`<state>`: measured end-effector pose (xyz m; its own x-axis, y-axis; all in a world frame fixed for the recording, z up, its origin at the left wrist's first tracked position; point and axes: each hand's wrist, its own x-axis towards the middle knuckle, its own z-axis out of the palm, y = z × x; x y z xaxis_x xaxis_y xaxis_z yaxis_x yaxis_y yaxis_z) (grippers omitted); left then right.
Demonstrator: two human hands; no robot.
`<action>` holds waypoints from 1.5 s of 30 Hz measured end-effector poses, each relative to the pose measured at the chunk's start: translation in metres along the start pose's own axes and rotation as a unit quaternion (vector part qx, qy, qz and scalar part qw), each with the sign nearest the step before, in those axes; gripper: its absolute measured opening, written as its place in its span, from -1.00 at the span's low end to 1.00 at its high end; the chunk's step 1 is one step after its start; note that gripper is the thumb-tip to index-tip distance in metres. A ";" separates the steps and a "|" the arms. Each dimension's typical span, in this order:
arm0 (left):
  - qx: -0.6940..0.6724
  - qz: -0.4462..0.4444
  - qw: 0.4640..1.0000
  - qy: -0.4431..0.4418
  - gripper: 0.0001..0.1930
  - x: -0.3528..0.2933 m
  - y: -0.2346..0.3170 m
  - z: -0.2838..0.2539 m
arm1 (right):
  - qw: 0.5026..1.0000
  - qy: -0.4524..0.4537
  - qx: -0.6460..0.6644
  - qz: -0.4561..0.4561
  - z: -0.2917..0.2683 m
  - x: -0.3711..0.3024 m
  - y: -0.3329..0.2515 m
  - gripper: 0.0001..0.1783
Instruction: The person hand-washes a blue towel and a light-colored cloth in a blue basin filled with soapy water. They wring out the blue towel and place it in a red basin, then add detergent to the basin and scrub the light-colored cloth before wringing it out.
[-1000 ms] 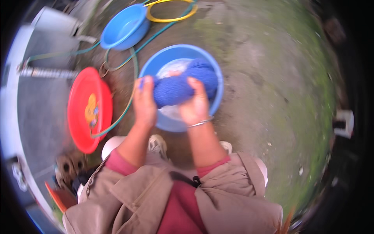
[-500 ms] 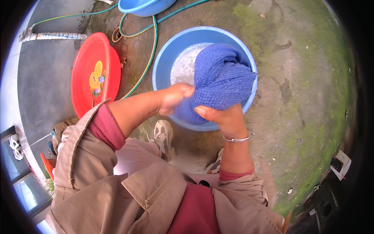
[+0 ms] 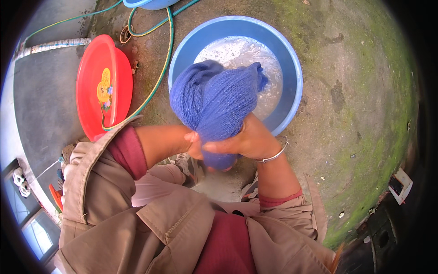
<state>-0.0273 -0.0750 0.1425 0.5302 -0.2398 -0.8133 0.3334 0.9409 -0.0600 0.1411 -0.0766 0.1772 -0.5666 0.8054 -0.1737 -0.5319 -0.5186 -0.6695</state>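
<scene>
A bunched blue knitted garment hangs in folds over the near side of a blue basin. Soapy, foamy water shows behind it in the basin. My right hand, with a bangle at the wrist, grips the garment's lower end, thumb laid across the front. On the other side my left hand is closed on the same lower end, its fingers partly hidden by the fabric. Both hands are close together, just in front of the basin's near rim.
To the left a red basin with a flower print leans tilted. A green hose curves between the basins. Part of another blue basin shows at the top. Mossy concrete lies to the right; my shoe stands below my hands.
The garment has swung left and toward me, uncovering more of the soapy water. My right hand has moved left and now sits close beside my left hand, which has dropped lower.
</scene>
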 end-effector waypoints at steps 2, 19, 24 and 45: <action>-0.044 0.000 0.999 0.000 -0.57 0.006 -0.009 -0.001 | 1.000 -0.006 0.004 0.006 0.000 0.002 0.003 -0.47; -0.003 0.287 0.947 0.142 -0.14 -0.021 -0.008 -0.014 | 0.978 0.127 0.163 0.006 0.005 0.013 0.030 -0.75; -0.135 0.321 0.822 -0.451 -0.13 0.015 0.014 -0.006 | 0.981 0.060 0.182 0.013 0.029 -0.011 0.031 -0.64; 0.318 0.459 0.776 0.293 -0.53 0.011 0.052 0.014 | 0.673 0.184 -0.601 0.389 0.061 -0.002 0.030 -0.39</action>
<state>0.0066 -0.0324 0.1381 0.3893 0.7868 -0.4789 0.4405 0.2975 0.8470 0.0881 -0.1108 0.2015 -0.0665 0.5547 -0.8294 0.8548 -0.3971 -0.3341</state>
